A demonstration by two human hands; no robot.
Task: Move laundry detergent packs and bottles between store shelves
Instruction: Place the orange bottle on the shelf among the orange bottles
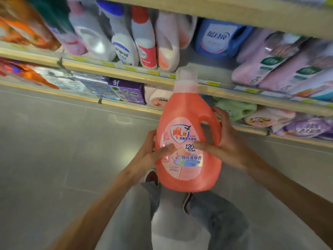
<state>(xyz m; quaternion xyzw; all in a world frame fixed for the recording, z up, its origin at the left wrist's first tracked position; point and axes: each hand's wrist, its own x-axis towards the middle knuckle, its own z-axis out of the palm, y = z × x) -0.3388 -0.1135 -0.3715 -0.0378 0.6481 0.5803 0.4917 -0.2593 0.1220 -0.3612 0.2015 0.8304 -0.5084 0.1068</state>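
Grey tiled floor (54,141) below; glossy coral handled jug (187,141) clasped between left hand (149,154) and right hand (225,141).

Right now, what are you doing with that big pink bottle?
A person holds the pink detergent bottle upright with both hands, the left hand on one side and the right hand on the other, by its handle. It is in the air in front of the store shelves, which are full of other bottles and packs, above the floor.

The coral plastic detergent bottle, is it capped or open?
Capped: the coral plastic detergent bottle, upright between both hands, has its pale pink cap on.
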